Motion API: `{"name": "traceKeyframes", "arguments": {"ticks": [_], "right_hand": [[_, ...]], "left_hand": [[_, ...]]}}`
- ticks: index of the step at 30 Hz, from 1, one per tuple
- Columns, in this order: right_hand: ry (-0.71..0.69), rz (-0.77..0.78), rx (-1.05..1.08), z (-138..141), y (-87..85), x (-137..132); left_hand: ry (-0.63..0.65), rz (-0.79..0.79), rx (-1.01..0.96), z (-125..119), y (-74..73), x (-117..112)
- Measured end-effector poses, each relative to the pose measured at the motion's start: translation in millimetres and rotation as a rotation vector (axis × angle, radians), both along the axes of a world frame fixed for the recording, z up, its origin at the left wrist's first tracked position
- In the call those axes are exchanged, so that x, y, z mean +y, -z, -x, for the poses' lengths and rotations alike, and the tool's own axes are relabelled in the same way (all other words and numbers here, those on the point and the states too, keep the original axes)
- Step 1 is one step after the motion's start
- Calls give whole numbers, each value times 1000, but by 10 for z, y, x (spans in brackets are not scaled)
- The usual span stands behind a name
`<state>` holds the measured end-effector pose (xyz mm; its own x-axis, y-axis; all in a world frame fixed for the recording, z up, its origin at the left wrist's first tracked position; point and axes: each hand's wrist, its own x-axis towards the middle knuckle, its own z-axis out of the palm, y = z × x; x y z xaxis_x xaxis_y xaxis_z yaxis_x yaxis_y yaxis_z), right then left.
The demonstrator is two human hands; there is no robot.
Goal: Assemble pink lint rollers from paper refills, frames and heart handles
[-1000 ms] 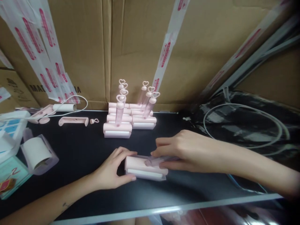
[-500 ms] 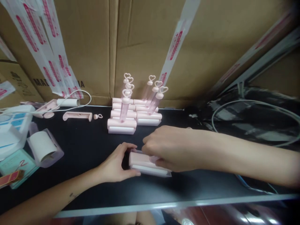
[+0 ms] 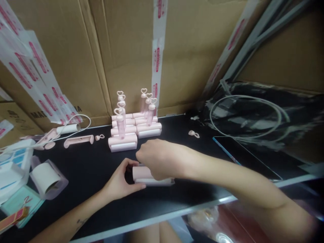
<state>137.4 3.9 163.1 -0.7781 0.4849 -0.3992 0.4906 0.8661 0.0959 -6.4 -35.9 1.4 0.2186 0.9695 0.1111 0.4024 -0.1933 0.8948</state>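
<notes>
A pale pink lint roller (image 3: 141, 172) with a white strip along its front lies on the black table near the front edge. My left hand (image 3: 121, 179) grips its left end, thumb in front and fingers behind. Over its middle and right part, my right hand (image 3: 159, 158) is closed in a fist, knuckles up; what its fingers hold is hidden behind the hand. Just behind stand two rows of similar pink lint rollers (image 3: 123, 140), several with clear upright handles topped by heart-shaped loops (image 3: 118, 111).
Loose pink heart-loop caps (image 3: 193, 134) (image 3: 99, 137), a pink roller bracket (image 3: 79, 140) and white rolls (image 3: 45, 178) lie about. At right are a dark flat tablet-like panel (image 3: 250, 157) and a coiled white cable (image 3: 245, 136). Cardboard boxes (image 3: 129, 50) wall the back.
The view has turned right, bringing a loose heart-loop cap and the tablet-like panel into sight. My right forearm slants more steeply, its fist still over the roller. My left hand keeps its grip.
</notes>
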Motion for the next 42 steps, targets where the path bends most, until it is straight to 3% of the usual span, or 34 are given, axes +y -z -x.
{"name": "traceKeyframes", "arguments": {"ticks": [7,14,19,24,28,32,34,37,40,42], "right_hand": [[46,14,-33,71,-31,-52],[47,-48,11,-46,0,-76],[85,-64,-31,-74,14,-92],[107,-73,-25,-83,32,-70],[102,-46,-84,-94,15,-63],[70,-55,-78,-115,39,-81],[35,-73,-55,-141,27,-106],[-18,-29,88,-270,-105,-147],[-9,-117,414,-579,-313,-146],[114,-262,628,-860,-377,-68]], "left_hand": [[-239,1,114,-205,0,-219],[-401,8,139,-360,63,-390],[-461,-126,386,-467,-48,-505],[-617,-220,488,-858,-48,-640],[-539,-234,400,-1141,50,-790],[-382,-269,248,-915,46,-906],[-273,-221,251,-654,-62,-860],[-109,-186,304,-321,-351,-597],[24,-285,239,-240,-671,-220],[119,-308,109,-313,-831,-5]]}}
